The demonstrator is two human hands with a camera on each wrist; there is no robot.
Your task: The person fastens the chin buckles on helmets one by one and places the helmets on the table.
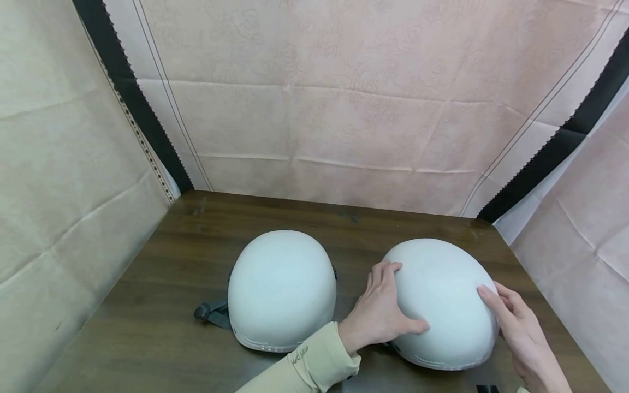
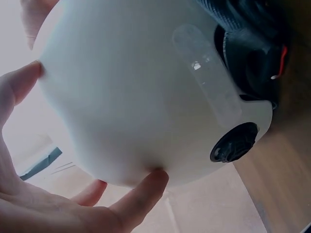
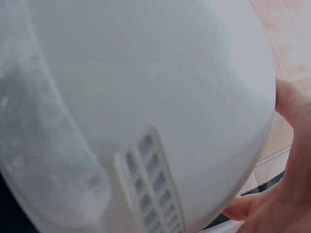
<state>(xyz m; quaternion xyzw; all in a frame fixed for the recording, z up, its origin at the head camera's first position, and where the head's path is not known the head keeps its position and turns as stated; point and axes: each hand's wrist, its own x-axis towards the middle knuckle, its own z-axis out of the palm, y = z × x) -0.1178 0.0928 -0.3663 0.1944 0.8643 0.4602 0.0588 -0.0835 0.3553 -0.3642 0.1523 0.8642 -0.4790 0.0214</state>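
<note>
Two white helmets stand dome-up on the wooden table. My left hand (image 1: 380, 311) grips the left side of the right-hand helmet (image 1: 442, 300), its thumb on the near face and its fingers spread over the upper left. On the opposite side my right hand (image 1: 521, 327) holds the same helmet, thumb on the shell and fingers round the far edge. In the left wrist view a black round fitting (image 2: 234, 142) and dark lining show at its rim. A slotted vent (image 3: 150, 184) appears in the right wrist view. The left-hand helmet (image 1: 282, 289) stands beside my left forearm, untouched by either hand.
A dark strap with a round end (image 1: 211, 313) sticks out left of the left-hand helmet. Pale patterned cloth (image 1: 319, 109) walls the table (image 1: 162, 289) at the back and sides. A small black piece (image 1: 486, 388) lies at the near edge.
</note>
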